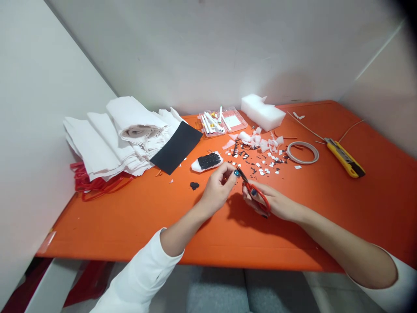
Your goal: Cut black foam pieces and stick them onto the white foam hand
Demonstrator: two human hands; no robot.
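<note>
My right hand [275,203] grips small red-handled scissors [253,190], blades pointing up-left toward my left hand. My left hand [219,188] is curled in a pinch just left of the blade tips; what it pinches is too small to make out. Both hands hover over the orange table [130,217]. Just beyond the left hand lies a white foam piece covered with black shapes [207,161]. A small black scrap [194,185] lies to the left. Black and white cuttings [260,163] are scattered past the scissors.
A stack of white folded sheets [114,139] and a black sheet [177,148] sit at the left, red cords [89,184] beneath. At the back are a clear box of white sticks [220,121] and a foam block [262,112]. Tape ring [302,152] and yellow utility knife [345,157] lie right.
</note>
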